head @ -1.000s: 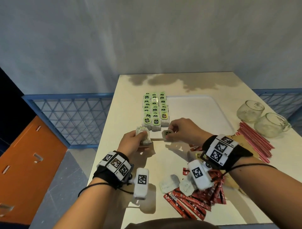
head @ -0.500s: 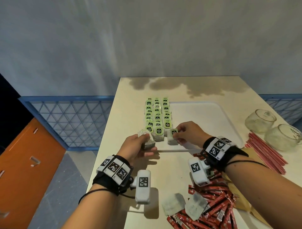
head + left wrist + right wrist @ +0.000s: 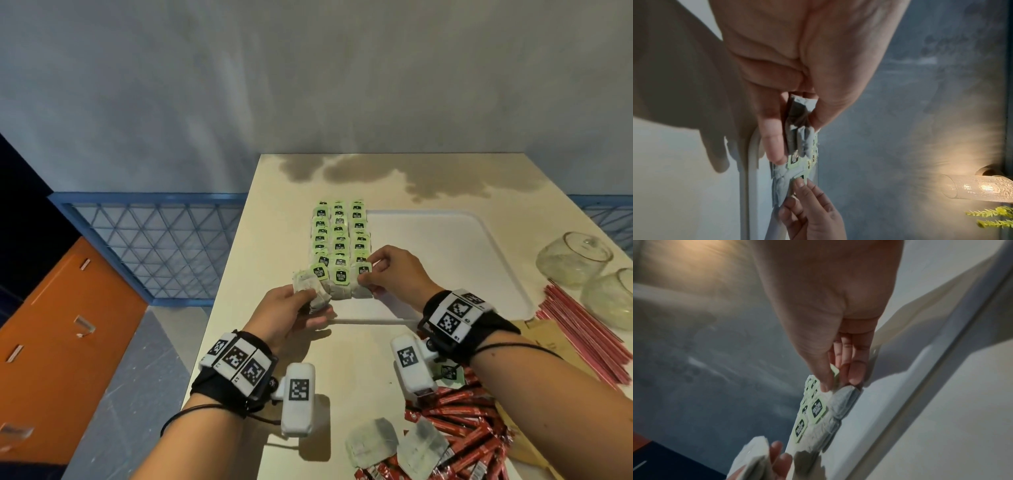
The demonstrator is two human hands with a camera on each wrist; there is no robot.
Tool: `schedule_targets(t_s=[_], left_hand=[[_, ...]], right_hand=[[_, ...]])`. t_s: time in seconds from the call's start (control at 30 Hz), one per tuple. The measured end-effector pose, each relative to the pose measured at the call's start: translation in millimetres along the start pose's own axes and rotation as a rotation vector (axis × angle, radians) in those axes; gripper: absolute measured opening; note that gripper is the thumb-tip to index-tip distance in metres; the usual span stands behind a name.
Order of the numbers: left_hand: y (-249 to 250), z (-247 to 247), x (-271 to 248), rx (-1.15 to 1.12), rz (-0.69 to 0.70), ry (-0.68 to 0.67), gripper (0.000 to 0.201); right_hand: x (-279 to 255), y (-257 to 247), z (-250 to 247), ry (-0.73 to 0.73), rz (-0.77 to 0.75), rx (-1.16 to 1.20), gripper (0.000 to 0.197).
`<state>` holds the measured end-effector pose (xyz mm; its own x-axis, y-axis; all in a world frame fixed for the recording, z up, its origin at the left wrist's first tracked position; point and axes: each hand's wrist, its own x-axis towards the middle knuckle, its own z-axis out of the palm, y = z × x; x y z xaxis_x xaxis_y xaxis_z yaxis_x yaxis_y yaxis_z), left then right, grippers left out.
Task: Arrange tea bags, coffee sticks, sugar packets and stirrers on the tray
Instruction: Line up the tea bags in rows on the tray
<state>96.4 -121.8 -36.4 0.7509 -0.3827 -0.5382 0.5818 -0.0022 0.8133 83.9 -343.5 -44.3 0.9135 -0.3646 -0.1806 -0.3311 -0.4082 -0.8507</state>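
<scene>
Three rows of green-tagged tea bags lie along the left side of the white tray. My right hand pinches the nearest tea bag of the right row by its green tag, at the tray's front edge. My left hand holds a small bunch of tea bags between thumb and fingers, just left of the front row. Two loose tea bags and a heap of red coffee sticks lie near the table's front. Red stirrers lie at the right.
Two glass cups stand at the right, beyond the stirrers. Brown paper lies under the stirrers and sticks. The table's left edge drops to a blue lattice fence and an orange cabinet.
My right hand carried its tea bag forward onto the tray and set it at the near end of the right row. My left hand shifted slightly forward with its bunch.
</scene>
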Motion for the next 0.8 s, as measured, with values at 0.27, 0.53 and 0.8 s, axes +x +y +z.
schedule_targets(t_s=[0.27,0.53,0.8], left_hand=[[-5,16,-11,0.132,0.132,0.025,0.015],[-9,20,-13,0.223,0.279,0.116,0.017],[-9,43,-23,0.699,0.613,0.263,0.028]], right_hand=[[-32,-19,2,-0.111,-0.178,0.087,0.021],[-59,-17,4,-0.086,-0.215,0.108,0.019],[-69,-24,11,0.006,-0.17,0.16,0.022]])
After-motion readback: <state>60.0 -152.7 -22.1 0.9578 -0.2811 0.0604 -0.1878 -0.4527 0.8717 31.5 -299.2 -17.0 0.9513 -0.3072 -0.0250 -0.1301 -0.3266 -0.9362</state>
